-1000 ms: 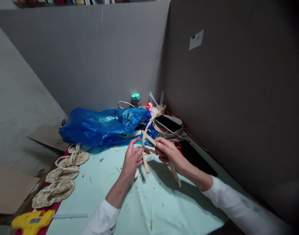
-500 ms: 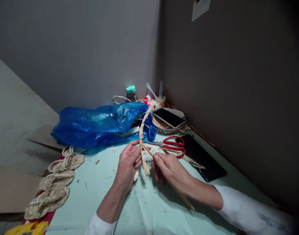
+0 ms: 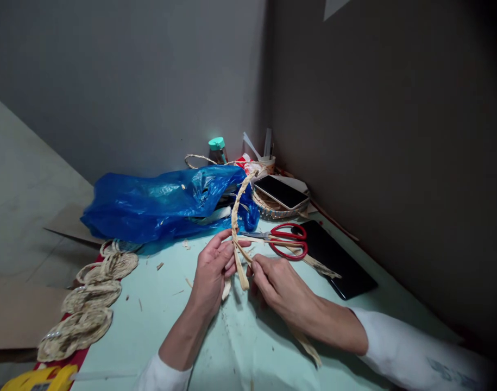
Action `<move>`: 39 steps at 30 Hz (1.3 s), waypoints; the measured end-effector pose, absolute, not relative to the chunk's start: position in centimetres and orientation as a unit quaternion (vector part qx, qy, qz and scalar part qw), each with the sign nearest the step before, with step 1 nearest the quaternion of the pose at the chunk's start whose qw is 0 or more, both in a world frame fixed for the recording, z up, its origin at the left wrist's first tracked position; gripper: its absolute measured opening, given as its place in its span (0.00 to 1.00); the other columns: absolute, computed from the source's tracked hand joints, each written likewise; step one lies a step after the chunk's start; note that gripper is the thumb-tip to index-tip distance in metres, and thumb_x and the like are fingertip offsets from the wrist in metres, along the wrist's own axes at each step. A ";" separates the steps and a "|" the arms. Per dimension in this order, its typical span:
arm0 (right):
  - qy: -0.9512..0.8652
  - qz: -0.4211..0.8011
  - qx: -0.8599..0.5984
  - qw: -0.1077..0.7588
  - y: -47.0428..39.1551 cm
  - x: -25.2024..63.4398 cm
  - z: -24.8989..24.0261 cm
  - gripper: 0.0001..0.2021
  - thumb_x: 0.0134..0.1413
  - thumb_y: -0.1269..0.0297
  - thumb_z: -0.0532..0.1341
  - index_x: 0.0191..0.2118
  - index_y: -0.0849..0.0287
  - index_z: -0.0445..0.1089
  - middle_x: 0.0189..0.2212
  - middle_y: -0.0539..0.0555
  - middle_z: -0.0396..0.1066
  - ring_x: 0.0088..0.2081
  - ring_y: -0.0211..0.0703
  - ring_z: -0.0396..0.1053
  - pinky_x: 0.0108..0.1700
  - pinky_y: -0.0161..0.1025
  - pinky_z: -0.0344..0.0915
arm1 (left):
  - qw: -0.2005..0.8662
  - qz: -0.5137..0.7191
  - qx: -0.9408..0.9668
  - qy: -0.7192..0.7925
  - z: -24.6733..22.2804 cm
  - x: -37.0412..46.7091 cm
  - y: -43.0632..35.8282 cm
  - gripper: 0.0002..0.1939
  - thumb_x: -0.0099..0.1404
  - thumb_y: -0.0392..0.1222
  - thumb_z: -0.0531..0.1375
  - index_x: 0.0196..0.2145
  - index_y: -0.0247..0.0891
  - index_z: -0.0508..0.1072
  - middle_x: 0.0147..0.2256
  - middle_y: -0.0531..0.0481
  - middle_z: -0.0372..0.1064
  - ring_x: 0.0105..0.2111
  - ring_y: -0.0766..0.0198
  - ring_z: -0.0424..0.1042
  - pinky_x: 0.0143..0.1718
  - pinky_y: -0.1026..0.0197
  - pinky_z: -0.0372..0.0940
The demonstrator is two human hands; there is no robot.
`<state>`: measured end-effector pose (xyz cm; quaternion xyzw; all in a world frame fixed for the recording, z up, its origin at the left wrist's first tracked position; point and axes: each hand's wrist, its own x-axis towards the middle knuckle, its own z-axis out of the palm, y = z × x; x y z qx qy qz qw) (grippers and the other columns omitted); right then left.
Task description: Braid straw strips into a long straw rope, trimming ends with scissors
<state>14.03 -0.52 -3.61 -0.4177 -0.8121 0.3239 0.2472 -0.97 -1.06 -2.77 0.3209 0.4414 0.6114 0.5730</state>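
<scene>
A pale braided strand runs down from the back of the table to my hands, its loose flat ends spreading below. My left hand pinches the braid where its strips part. Between thumb and fingers, my right hand grips one strip just to the right, and a tail of strip shows beneath my right wrist. Red-handled scissors lie beyond my right hand, with loose strips around them. A large dark phone or tablet is to their right, partly under a strip end.
A blue plastic bag covers the back left. Coiled woven pieces line the left edge, near a yellow tool. A phone rests on a round basket; a teal-capped jar stands behind.
My right hand has shifted slightly left with the strip, closer to my left hand. The view has tilted a little, so most objects appear slightly higher. Both hands keep their hold.
</scene>
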 end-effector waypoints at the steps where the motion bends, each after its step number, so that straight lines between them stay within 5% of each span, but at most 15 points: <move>1: -0.812 0.323 -0.420 0.245 -0.5 14.0 -3.7 0.14 0.63 0.68 0.46 0.28 0.59 0.63 0.19 0.51 0.66 0.21 0.37 0.62 0.27 0.34 0.54 | 0.571 0.610 0.324 0.443 -2.8 -0.9 -1.0 0.22 0.52 0.43 0.69 0.43 0.35 0.71 0.33 0.44 0.76 0.16 0.79 0.48 0.16 0.72 0.44; 10: -0.857 0.272 -0.392 0.197 -0.8 14.2 -3.2 0.16 0.64 0.67 0.47 0.28 0.61 0.66 0.21 0.52 0.67 0.21 0.36 0.59 0.28 0.35 0.52 | 0.553 0.599 0.349 0.462 -3.1 -1.4 -1.1 0.19 0.52 0.42 0.69 0.39 0.33 0.70 0.27 0.48 0.73 0.15 0.80 0.47 0.16 0.71 0.39; 13: -0.876 0.171 -0.365 0.265 -0.6 15.0 -2.6 0.15 0.65 0.64 0.48 0.32 0.61 0.68 0.24 0.54 0.70 0.23 0.38 0.61 0.29 0.36 0.54 | 0.554 0.595 0.352 0.465 -3.2 -1.7 -1.2 0.19 0.51 0.42 0.69 0.39 0.33 0.72 0.27 0.49 0.72 0.15 0.80 0.47 0.16 0.71 0.39; 17: -0.847 0.084 -0.373 0.370 0.8 15.7 -2.0 0.12 0.65 0.62 0.52 0.47 0.63 0.67 0.39 0.62 0.73 0.39 0.48 0.67 0.41 0.41 0.60 | 0.549 0.582 0.379 0.464 -3.1 -1.4 -1.4 0.17 0.52 0.42 0.68 0.38 0.34 0.72 0.27 0.49 0.72 0.16 0.78 0.51 0.16 0.71 0.43; 22: -0.881 0.188 -0.352 0.254 2.1 15.3 -2.4 0.13 0.67 0.67 0.48 0.35 0.60 0.67 0.27 0.52 0.70 0.27 0.38 0.64 0.32 0.35 0.54 | 0.495 0.528 0.453 0.521 -2.9 -0.8 -1.9 0.09 0.56 0.41 0.64 0.34 0.37 0.70 0.24 0.51 0.72 0.19 0.72 0.59 0.20 0.69 0.50; 27: -0.896 0.094 -0.391 0.190 1.5 14.7 -2.8 0.08 0.61 0.73 0.52 0.35 0.62 0.68 0.30 0.55 0.72 0.28 0.40 0.65 0.28 0.37 0.46 | 0.350 0.495 0.537 0.586 -3.8 -0.8 -1.8 0.03 0.57 0.36 0.60 0.29 0.38 0.74 0.25 0.50 0.74 0.28 0.62 0.70 0.32 0.63 0.60; 34: -0.900 0.007 -0.421 0.112 0.0 14.0 -2.7 0.09 0.58 0.76 0.51 0.38 0.64 0.68 0.28 0.58 0.72 0.23 0.42 0.63 0.25 0.40 0.39 | 0.220 0.454 0.563 0.655 -4.6 -0.3 -1.7 0.04 0.58 0.36 0.59 0.26 0.39 0.73 0.26 0.50 0.73 0.27 0.61 0.68 0.32 0.61 0.57; 39: -0.892 0.122 -0.402 0.168 -0.3 13.8 -2.6 0.10 0.61 0.71 0.50 0.33 0.63 0.66 0.25 0.56 0.70 0.21 0.38 0.60 0.25 0.38 0.45 | 0.215 0.442 0.560 0.666 -4.2 0.3 -2.1 0.06 0.56 0.32 0.57 0.23 0.40 0.68 0.22 0.53 0.68 0.24 0.63 0.64 0.30 0.62 0.54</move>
